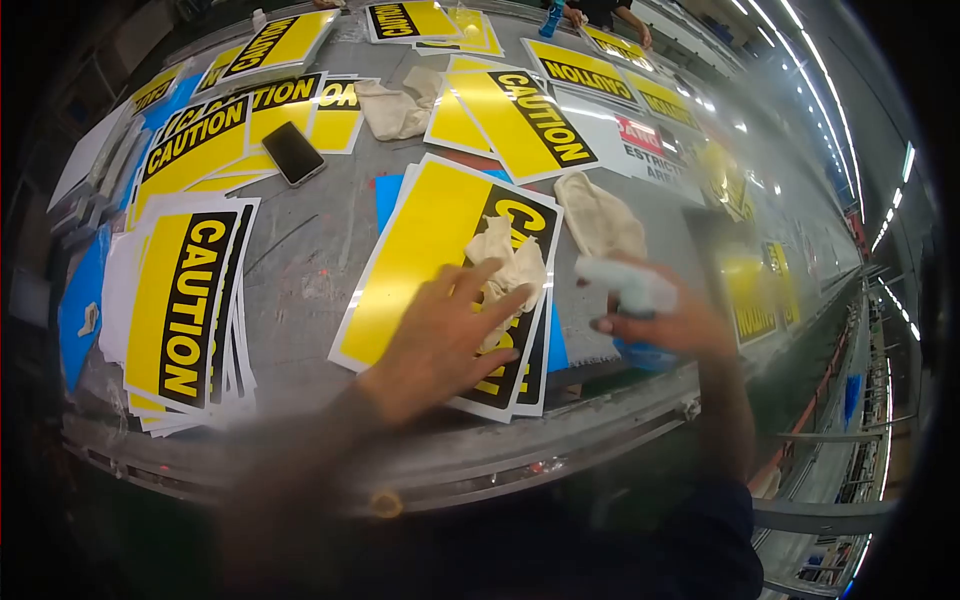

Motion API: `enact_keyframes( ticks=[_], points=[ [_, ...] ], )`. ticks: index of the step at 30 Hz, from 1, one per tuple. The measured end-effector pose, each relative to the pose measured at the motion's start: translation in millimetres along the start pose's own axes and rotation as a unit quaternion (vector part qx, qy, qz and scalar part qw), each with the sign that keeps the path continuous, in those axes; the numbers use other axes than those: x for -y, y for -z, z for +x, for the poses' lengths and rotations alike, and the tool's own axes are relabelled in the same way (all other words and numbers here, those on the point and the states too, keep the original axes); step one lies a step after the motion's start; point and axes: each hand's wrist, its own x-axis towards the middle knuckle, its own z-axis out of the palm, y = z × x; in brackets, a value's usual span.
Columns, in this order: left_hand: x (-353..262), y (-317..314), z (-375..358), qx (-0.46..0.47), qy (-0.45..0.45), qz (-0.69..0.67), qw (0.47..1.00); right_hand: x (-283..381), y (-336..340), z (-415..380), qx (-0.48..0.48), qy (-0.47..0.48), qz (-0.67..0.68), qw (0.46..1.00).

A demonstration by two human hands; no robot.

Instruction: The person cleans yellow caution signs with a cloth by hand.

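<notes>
A yellow and black caution sign [413, 258] lies atop a small stack in front of me, tilted on the table. On its black band rests a crumpled cream cloth [513, 262]. My left hand [440, 325] is over the sign with its fingers spread, fingertips overlapping the near side of the cloth. To the right, my right hand [675, 318] is wrapped round a spray bottle [632, 285] with a white trigger head and a blue lower part, its nozzle pointing left toward the sign. Behind the bottle lies a second cream cloth [597, 215].
A pile of caution signs [180, 300] stands at the left, with a dark phone [292, 153] beyond it. More signs [522, 118] and another cloth [392, 108] lie farther back. Across the table is another person's hand [640, 32]. The metal table edge [480, 465] runs close to me.
</notes>
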Motion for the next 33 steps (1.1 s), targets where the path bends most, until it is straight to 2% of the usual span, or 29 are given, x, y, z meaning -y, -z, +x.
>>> enact_keyframes(
  ticks=[1, 3, 4, 5, 6, 7, 8, 9, 10, 13, 17, 19, 20, 22, 24, 25, 26, 28, 30, 32, 33],
  points=[
    [11, -27, 16, 0.017, -0.017, 0.043, 0.999, 5, -3, -4, 0.040, 0.007, -0.006, 0.999],
    [57, -57, 50, 0.096, 0.022, 0.001, 0.995, 11, -17, -13, 0.115, -0.006, -0.014, 0.993],
    [63, -53, 64, 0.017, 0.045, 0.037, 0.998, 11, -25, -17, 0.132, -0.001, -0.031, 0.991],
    [72, -31, 70, -0.082, 0.033, -0.068, 0.994, 11, -31, -20, 0.146, 0.006, -0.049, 0.988],
    [76, -7, 73, -0.111, 0.086, -0.168, 0.976, 9, -38, -23, 0.159, 0.008, -0.064, 0.985],
    [79, 21, 72, -0.137, 0.082, -0.116, 0.980, 6, -44, -22, 0.156, -0.013, -0.085, 0.984],
    [74, 47, 69, -0.135, 0.138, -0.158, 0.968, -8, -49, -22, 0.086, -0.011, -0.102, 0.991],
    [75, 65, 61, -0.142, 0.120, -0.117, 0.976, -27, -53, -16, 0.017, -0.006, -0.124, 0.992],
    [76, 77, 51, -0.138, 0.142, -0.115, 0.973, -40, -52, -9, -0.052, 0.001, -0.149, 0.987],
    [60, 86, 12, -0.102, 0.172, -0.105, 0.974, -56, -21, -1, -0.248, -0.079, -0.059, 0.964],
    [30, 67, -32, -0.036, 0.173, -0.104, 0.979, -68, 15, -31, -0.365, -0.086, 0.043, 0.926],
    [20, 46, -45, 0.009, 0.132, -0.060, 0.989, -104, 28, -55, -0.434, -0.068, 0.085, 0.894],
    [15, 44, -48, 0.079, 0.147, -0.049, 0.985, -146, 30, -63, -0.466, -0.052, 0.105, 0.877],
    [15, 44, -60, 0.068, 0.108, 0.017, 0.992, -150, 34, -59, -0.511, -0.026, 0.151, 0.846],
    [28, 58, -74, -0.023, 0.134, 0.062, 0.989, -143, 21, -64, -0.526, -0.028, 0.212, 0.823],
    [33, 66, -84, -0.059, 0.149, 0.085, 0.983, -148, 18, -69, -0.509, -0.023, 0.188, 0.840],
    [37, 73, -95, -0.061, 0.240, 0.014, 0.969, -153, 15, -75, -0.492, -0.016, 0.163, 0.855],
    [50, 79, -113, -0.089, 0.409, -0.117, 0.901, -154, 12, -80, -0.476, -0.018, 0.103, 0.873],
    [62, 69, -136, -0.062, 0.391, -0.078, 0.915, -147, 10, -80, -0.478, -0.038, 0.030, 0.877],
    [54, 64, -146, -0.033, 0.417, -0.106, 0.902, -174, -3, -101, -0.538, -0.025, 0.055, 0.841],
    [52, 64, -147, -0.030, 0.424, -0.107, 0.899, -177, -19, -116, -0.591, -0.051, 0.046, 0.803]
  ],
)
